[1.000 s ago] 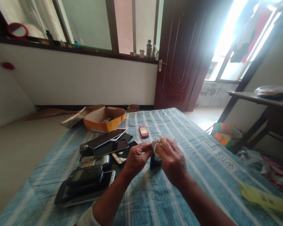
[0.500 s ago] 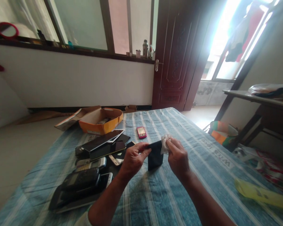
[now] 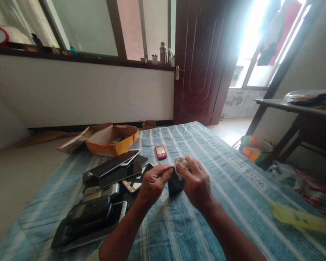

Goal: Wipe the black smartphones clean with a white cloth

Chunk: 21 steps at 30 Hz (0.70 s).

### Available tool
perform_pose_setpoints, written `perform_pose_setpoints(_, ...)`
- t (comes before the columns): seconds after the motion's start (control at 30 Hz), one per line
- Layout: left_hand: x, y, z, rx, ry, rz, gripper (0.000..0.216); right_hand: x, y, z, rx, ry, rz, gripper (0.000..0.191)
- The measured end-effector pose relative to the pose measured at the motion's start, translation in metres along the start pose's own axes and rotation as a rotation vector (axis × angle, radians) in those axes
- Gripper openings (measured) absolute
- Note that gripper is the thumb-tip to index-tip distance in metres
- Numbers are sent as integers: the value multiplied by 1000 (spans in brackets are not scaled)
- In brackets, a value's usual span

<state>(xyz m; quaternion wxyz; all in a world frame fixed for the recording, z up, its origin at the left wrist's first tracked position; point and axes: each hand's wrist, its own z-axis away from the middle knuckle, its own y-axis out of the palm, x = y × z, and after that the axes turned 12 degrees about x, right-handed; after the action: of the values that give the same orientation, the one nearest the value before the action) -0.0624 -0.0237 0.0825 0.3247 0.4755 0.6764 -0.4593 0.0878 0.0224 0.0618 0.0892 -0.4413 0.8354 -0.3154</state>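
Observation:
My left hand pinches the upper left corner of a flat dark rectangular device, which looks like a phone or small tablet and is held upright above the bed. A crumpled white tissue is gripped in my right hand, pressed against the device's top edge. My right fingers hide part of the device. Beyond the hands lies a pink phone, face up. Left of my left hand, a white-framed phone rests beside a pile of dark devices.
An open orange box stands at the bed's far left. Nearer, a bulky black device tops another stack. Yellow packaging lies at the right on the striped bedspread. A desk stands at the right.
My right hand has moved left with the tissue, along the top of the dark device toward my left hand. My left hand keeps its pinch. The camera view has shifted slightly.

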Motion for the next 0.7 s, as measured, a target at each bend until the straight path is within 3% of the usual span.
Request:
perform_pose_setpoints(0.13,-2,1,0,3,7,12,18,10,1,0,-22,-38,43,26)
perform_pose_setpoints(0.37,-4,2,0,-3,-28,37,16,-3,9,3,-72,12,-1,28)
perform_pose_setpoints(0.5,-5,2,0,0,-36,67,16,5,10,9,-90,-13,10,27)
perform_pose_setpoints(0.6,-6,2,0,5,-32,65,16,8,11,10,-78,-30,-43,29)
perform_pose_setpoints(0.7,-6,1,0,-8,-43,55,15,0,14,7,-65,65,-204,32)
